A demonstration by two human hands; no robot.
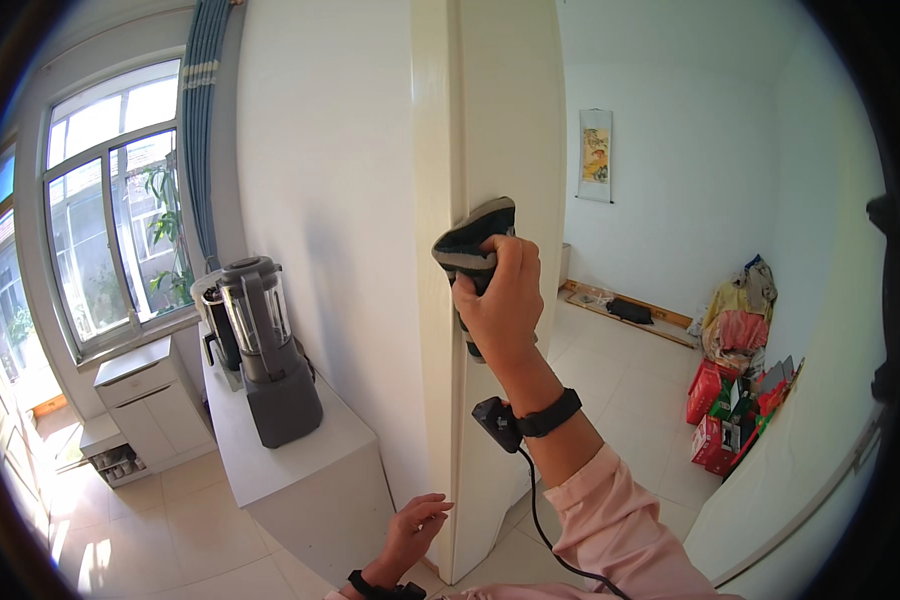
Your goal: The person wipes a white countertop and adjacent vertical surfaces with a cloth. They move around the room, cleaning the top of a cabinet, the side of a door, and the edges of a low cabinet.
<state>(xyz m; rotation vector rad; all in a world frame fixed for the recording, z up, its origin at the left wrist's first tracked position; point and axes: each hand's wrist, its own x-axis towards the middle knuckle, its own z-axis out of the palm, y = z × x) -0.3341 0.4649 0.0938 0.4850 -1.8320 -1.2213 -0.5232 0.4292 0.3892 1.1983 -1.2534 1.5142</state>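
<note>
My right hand [504,300] grips a folded dark cloth with grey-beige stripes [469,255], pressed against the cream door frame [461,135] at the wall's end. Part of the cloth hangs below the hand along the frame. A black strap with a small device and a cable is on the right wrist. My left hand [418,525] is low, beside the lower part of the frame, with fingers partly bent and nothing in them; whether its fingertips touch the frame I cannot tell.
On the left, a grey blender [277,360] stands on a white cabinet [307,465]. Farther back are a smaller white cabinet [150,412] and a window [112,202]. Through the doorway, red boxes [709,442] and piled clothes [739,322] lie beside the right wall; a hanging scroll [595,156] is behind.
</note>
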